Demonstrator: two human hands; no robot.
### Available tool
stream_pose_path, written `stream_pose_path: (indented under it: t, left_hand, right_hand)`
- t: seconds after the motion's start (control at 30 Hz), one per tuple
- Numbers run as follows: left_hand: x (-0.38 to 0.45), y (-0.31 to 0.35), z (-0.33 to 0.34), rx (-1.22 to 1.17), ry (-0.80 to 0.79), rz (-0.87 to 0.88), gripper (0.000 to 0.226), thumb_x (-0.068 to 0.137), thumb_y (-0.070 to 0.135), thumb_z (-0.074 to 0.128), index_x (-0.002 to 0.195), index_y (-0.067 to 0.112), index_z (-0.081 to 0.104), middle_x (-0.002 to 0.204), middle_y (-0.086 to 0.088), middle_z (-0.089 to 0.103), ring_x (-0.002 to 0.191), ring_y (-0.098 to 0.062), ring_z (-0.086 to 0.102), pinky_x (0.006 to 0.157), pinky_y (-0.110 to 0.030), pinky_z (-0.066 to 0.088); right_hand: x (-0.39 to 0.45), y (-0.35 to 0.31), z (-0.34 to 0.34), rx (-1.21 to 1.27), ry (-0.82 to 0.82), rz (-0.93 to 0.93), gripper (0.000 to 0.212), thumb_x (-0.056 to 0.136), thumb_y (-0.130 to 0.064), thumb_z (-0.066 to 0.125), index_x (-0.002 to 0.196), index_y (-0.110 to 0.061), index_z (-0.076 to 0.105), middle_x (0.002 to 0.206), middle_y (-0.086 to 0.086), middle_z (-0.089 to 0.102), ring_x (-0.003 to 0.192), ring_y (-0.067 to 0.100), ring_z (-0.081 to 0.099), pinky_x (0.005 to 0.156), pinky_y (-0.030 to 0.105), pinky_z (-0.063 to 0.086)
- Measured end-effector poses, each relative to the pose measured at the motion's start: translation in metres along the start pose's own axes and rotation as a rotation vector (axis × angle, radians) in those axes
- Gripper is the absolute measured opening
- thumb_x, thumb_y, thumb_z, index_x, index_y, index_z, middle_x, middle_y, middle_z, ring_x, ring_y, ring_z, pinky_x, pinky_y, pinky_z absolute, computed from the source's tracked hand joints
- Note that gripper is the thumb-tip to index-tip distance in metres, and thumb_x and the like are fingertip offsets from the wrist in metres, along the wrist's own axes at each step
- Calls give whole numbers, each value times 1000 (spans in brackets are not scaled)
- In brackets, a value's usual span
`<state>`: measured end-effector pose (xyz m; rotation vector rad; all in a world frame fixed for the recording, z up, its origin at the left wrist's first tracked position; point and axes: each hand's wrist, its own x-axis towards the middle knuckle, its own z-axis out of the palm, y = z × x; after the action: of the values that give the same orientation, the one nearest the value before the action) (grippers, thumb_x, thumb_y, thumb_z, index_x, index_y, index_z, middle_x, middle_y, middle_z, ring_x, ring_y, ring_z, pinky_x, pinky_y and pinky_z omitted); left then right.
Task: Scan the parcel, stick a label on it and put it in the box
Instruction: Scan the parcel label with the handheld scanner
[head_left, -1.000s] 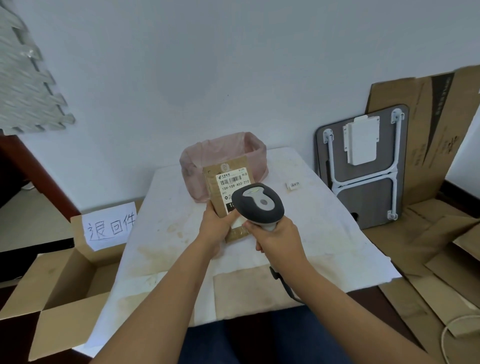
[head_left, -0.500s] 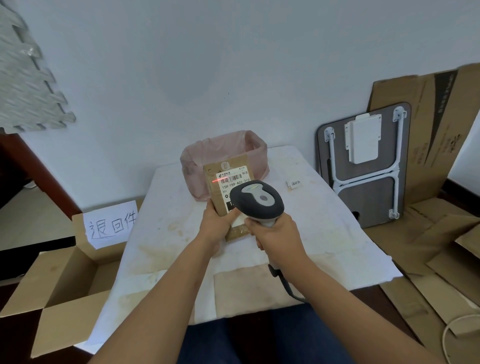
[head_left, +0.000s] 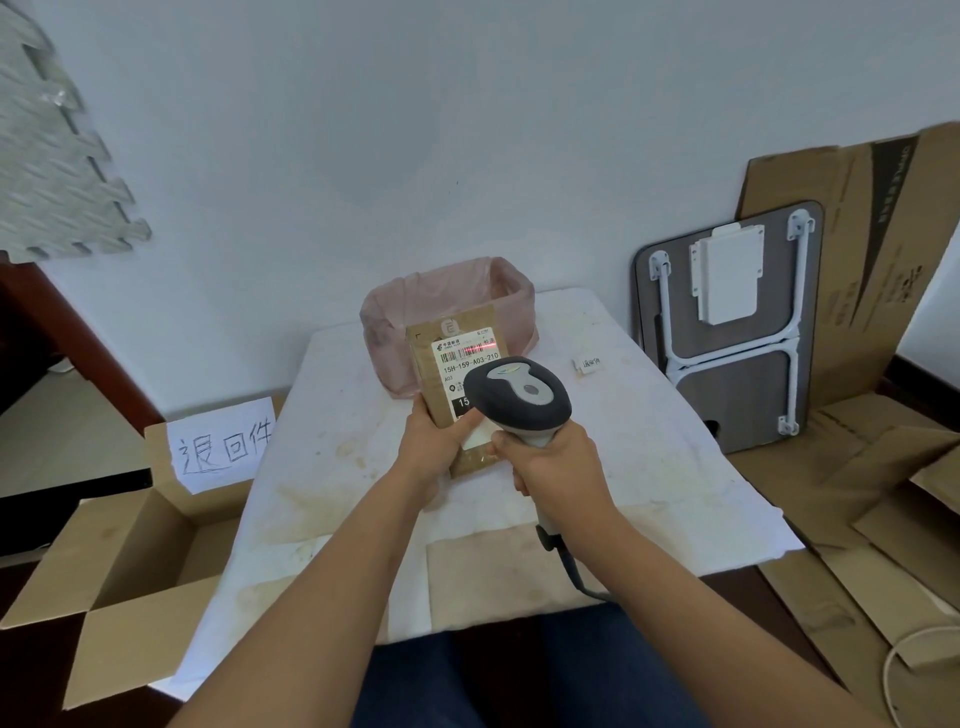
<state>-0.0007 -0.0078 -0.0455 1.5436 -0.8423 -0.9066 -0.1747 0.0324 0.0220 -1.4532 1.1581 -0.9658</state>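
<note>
A brown parcel (head_left: 431, 364) with a white shipping label stands upright above the table, held at its lower left by my left hand (head_left: 434, 447). My right hand (head_left: 558, 467) grips a grey and black barcode scanner (head_left: 519, 397) just in front of the parcel, hiding its lower right part. A red scan line glows across the barcode on the label. A small white label (head_left: 588, 364) lies on the table to the right. An open cardboard box (head_left: 130, 561) with a handwritten paper sign stands on the floor at the left.
A pink plastic-lined bin (head_left: 498, 291) sits at the back of the white-covered table (head_left: 649, 467). A folded small table (head_left: 727, 332) and flat cardboard sheets (head_left: 883, 467) lean or lie at the right. The scanner's cable (head_left: 571, 571) hangs off the table's front edge.
The red scan line has shifted from the left end of the barcode to its right end. Both hands and the parcel have hardly moved.
</note>
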Motion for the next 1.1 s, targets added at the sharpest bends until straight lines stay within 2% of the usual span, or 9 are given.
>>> stream_pose_path:
  t: [0.1, 0.23, 0.37, 0.53, 0.67, 0.77, 0.87, 0.97, 1.1]
  left_hand:
    - [1, -1, 0, 6, 0, 3, 71, 77, 40, 82, 138, 27, 48, 124, 2, 69, 102, -16, 68, 68, -28, 59]
    - [3, -3, -1, 13, 7, -19, 68, 79, 36, 81, 138, 25, 47, 126, -6, 68, 114, -19, 59, 92, -51, 54]
    - [2, -2, -2, 3, -8, -9, 70, 75, 37, 82, 135, 25, 49, 124, -6, 69, 115, -24, 62, 73, -35, 61]
    - [-1, 1, -1, -2, -14, -4, 75, 73, 41, 83, 137, 26, 48, 124, 2, 69, 111, -21, 67, 72, -30, 56]
    - [0, 1, -1, 11, -10, -13, 76, 71, 47, 84, 135, 26, 49, 123, -2, 70, 115, -23, 61, 89, -50, 57]
    - [0, 0, -2, -29, -16, -1, 68, 77, 34, 84, 134, 22, 49, 123, 1, 71, 111, -23, 67, 78, -36, 60]
    - [0, -1, -2, -94, -35, -4, 66, 80, 22, 83, 135, 20, 48, 127, 0, 69, 109, -20, 70, 88, -40, 60]
    - [-2, -1, -2, -114, -49, 1, 65, 81, 19, 82, 136, 20, 48, 125, 1, 70, 109, -18, 70, 89, -38, 59]
    - [-5, 1, -1, -102, -48, 26, 63, 82, 20, 82, 135, 20, 48, 124, 3, 69, 109, -14, 69, 85, -31, 57]
  right_hand:
    - [1, 1, 0, -9, 6, -1, 23, 83, -23, 68, 61, -17, 61, 35, -7, 50, 34, 2, 49, 50, 20, 42]
    - [1, 3, 2, -12, 19, 6, 30, 82, -22, 69, 58, -16, 53, 33, -8, 46, 35, 5, 45, 48, 24, 42]
    - [0, 2, 3, -39, 23, -14, 33, 82, -24, 70, 55, -21, 51, 39, -7, 48, 44, 11, 47, 53, 27, 43]
    - [1, 1, 0, -19, -3, 0, 19, 82, -28, 70, 79, -11, 63, 50, -6, 54, 36, 0, 51, 41, 9, 38]
    - [4, -2, -7, -81, -11, -20, 24, 82, -31, 70, 95, -14, 60, 62, -5, 59, 40, -2, 57, 40, 7, 37]
    - [14, -5, -20, -254, 23, -89, 35, 78, -40, 70, 102, -18, 58, 82, 1, 68, 68, 15, 67, 58, 21, 50]
    - [27, -3, -34, -615, 43, -174, 43, 82, -41, 62, 112, -14, 50, 101, 6, 62, 86, 31, 63, 72, 39, 52]
    - [40, 9, -44, -955, -33, -211, 40, 84, -22, 55, 119, -6, 42, 116, 13, 47, 93, 32, 53, 74, 38, 44]
    - [56, 36, -51, -1107, -86, -96, 43, 82, -16, 54, 122, -7, 41, 119, 14, 43, 90, 28, 43, 76, 32, 33]
